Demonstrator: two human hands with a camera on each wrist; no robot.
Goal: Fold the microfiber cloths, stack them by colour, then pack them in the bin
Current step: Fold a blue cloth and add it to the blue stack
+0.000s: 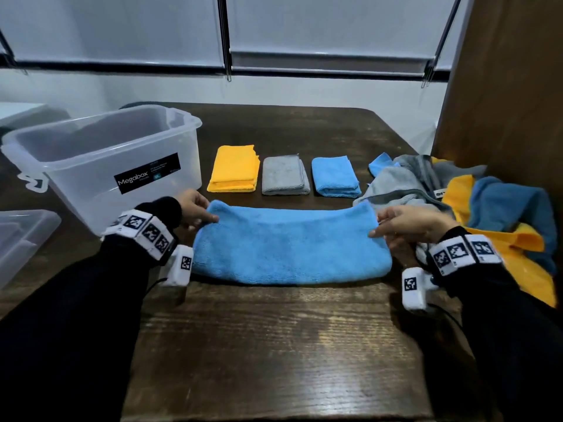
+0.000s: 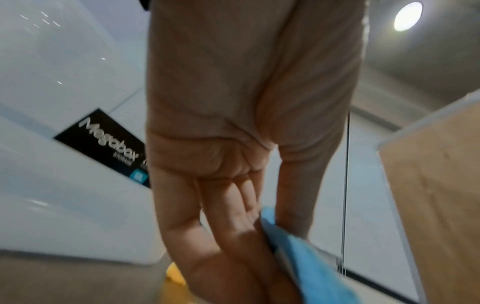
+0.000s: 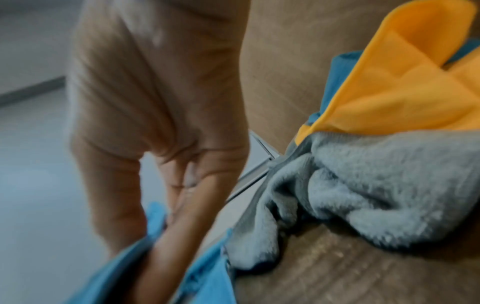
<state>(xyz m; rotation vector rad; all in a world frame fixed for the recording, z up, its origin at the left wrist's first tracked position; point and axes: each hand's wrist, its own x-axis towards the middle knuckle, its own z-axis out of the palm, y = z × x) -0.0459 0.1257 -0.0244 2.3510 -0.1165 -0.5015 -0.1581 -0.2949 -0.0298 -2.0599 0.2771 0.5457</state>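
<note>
A light blue cloth, folded once in half, lies across the middle of the wooden table. My left hand pinches its far left corner between thumb and fingers. My right hand pinches its far right corner. Behind it lie three folded cloths in a row: orange, grey and blue. The clear plastic bin with a black Megabox label stands at the left.
A loose heap of unfolded grey, orange and blue cloths covers the table's right side, close to my right wrist. A second clear container sits at the far left edge. A wooden panel rises at the right.
</note>
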